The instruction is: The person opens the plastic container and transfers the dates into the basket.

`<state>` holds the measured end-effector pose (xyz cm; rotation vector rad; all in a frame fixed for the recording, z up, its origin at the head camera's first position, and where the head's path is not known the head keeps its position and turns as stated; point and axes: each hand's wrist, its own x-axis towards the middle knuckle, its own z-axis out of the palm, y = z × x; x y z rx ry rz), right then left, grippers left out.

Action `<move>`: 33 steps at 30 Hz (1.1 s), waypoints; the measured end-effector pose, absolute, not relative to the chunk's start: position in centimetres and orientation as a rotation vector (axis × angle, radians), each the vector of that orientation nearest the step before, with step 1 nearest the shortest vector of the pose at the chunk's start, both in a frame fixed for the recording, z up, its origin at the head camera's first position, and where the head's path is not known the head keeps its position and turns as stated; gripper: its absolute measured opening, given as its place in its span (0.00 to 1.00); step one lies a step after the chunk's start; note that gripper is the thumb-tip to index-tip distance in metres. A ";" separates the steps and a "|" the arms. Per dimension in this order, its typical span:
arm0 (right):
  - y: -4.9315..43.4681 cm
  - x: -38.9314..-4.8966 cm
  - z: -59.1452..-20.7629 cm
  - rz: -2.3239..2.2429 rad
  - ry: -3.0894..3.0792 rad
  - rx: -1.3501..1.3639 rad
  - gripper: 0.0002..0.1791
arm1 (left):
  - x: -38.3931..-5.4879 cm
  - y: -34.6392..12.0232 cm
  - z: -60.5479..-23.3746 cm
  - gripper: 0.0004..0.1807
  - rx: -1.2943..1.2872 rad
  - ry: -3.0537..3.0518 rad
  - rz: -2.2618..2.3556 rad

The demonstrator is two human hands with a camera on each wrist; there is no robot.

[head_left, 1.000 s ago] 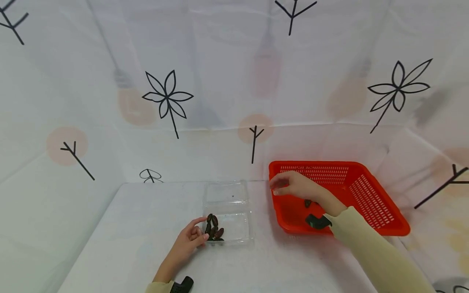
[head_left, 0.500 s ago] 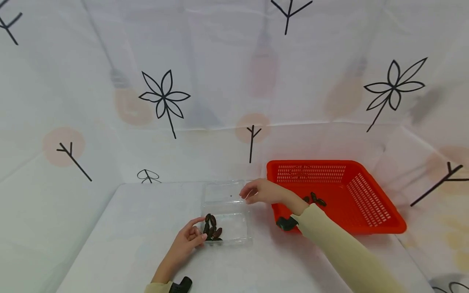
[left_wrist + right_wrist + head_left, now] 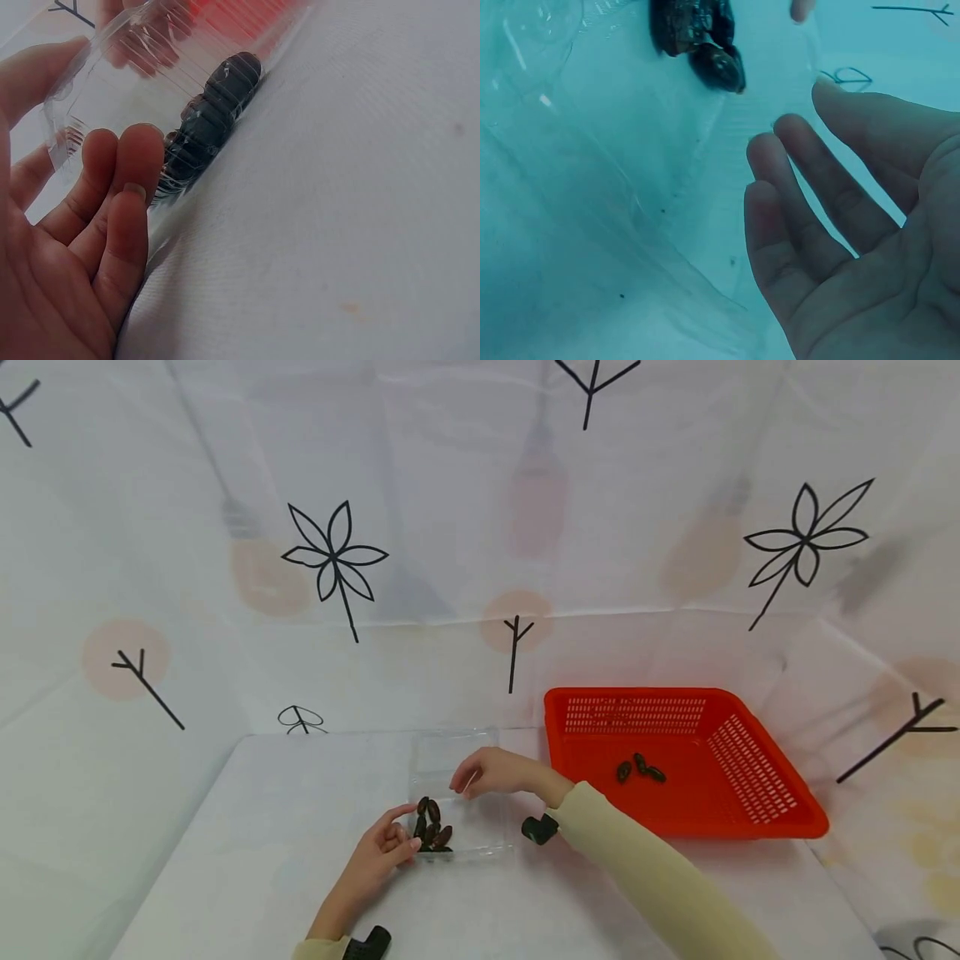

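Observation:
A hinged clear plastic box (image 3: 480, 831) lies open on the white table, its lid (image 3: 438, 756) folded back behind it. Several dark, glossy, oval date-like fruits (image 3: 433, 835) lie along the box's left side. My left hand (image 3: 378, 852) grips that left side, thumb at the front corner and index finger farther back. Through the ribbed wall the fruits (image 3: 232, 82) show dark in the left wrist view. Over the box's back part hovers my right hand (image 3: 495, 772), palm down. In the right wrist view its fingers (image 3: 769, 217) are loosely bent, and nothing shows between them and the thumb.
A red perforated plastic basket (image 3: 675, 806) stands at the table's right, with 3 similar fruits (image 3: 641, 766) on its floor. A pale patterned cloth (image 3: 420, 668) rises behind the table. The right forearm (image 3: 637, 860) crosses in front of the basket's near left corner.
My right hand has moved left from over the red basket to over the plastic box, uncovering the fruits in the basket. The left hand has stayed at the box's left side.

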<state>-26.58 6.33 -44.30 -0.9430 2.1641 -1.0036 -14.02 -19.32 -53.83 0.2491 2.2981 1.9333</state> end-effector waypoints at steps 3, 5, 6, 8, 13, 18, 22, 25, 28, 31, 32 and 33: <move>5.4 -26.7 -44.9 -0.942 2.162 -0.948 0.11 | -13.9 -19.4 -53.7 0.32 0.243 2.303 1.933; 4.7 -26.7 -45.3 -0.907 2.156 -0.956 0.10 | -13.9 -19.4 -53.6 0.32 0.243 2.306 1.932; 4.4 -26.6 -45.5 -0.893 2.150 -0.965 0.10 | -13.9 -19.3 -53.6 0.32 0.245 2.304 1.936; 3.9 -26.4 -45.9 -0.868 2.131 -0.973 0.10 | -13.9 -19.3 -53.5 0.32 0.250 2.305 1.940; 3.0 -25.7 -46.7 -0.773 2.119 -0.965 0.10 | -13.9 -19.3 -53.6 0.32 0.266 2.300 1.940; 2.6 -25.4 -47.2 -0.683 2.132 -0.974 0.09 | -13.8 -19.2 -53.4 0.31 0.244 2.310 1.928; 2.3 -25.3 -47.4 -0.696 2.084 -0.959 0.09 | -13.8 -19.2 -53.4 0.32 0.228 2.309 1.924; 2.2 -25.1 -47.4 -0.710 2.050 -0.942 0.10 | -13.8 -19.2 -53.5 0.32 0.229 2.306 1.926; 2.0 -25.0 -47.5 -0.703 2.057 -0.929 0.10 | -13.9 -19.2 -53.5 0.32 0.238 2.303 1.930; 1.8 -24.9 -47.5 -0.688 2.071 -0.921 0.11 | -13.9 -19.2 -53.6 0.31 0.242 2.304 1.930; 1.7 -24.8 -47.5 -0.680 2.079 -0.923 0.10 | -13.9 -19.2 -53.6 0.31 0.244 2.301 1.932; 1.7 -24.8 -47.5 -0.674 2.084 -0.925 0.10 | -13.9 -19.2 -53.6 0.32 0.246 2.299 1.935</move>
